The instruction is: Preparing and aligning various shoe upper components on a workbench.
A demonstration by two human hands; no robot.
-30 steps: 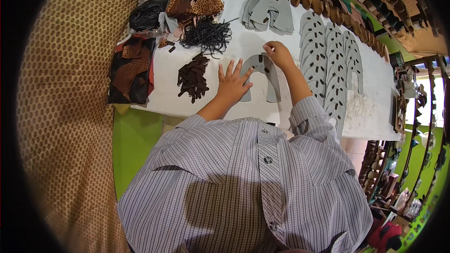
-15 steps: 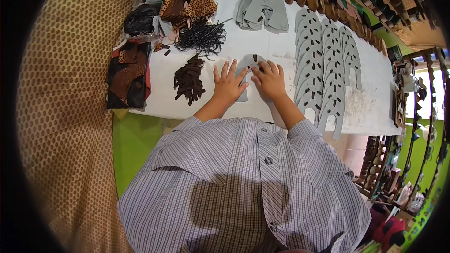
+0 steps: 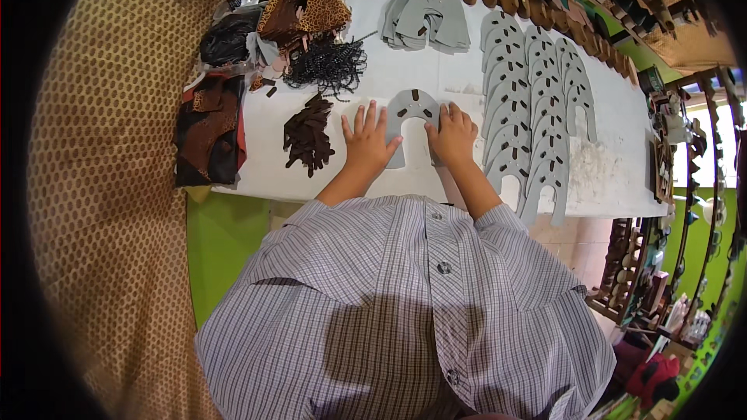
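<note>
The left hand (image 3: 367, 140) is spread, palm down, its thumb by the left limb of a flat, grey, U-shaped piece with dark brown tabs (image 3: 414, 106). This piece lies near the near edge of the white-covered table (image 3: 264, 128), its curve toward the far edge. The right hand (image 3: 454, 136) lies over its right limb, fingers loosely together, thumb apart. Leftward sits a pile of dark brown strips (image 3: 308, 136); toward the right edge, similar grey pieces (image 3: 510, 109) overlap in rows.
</note>
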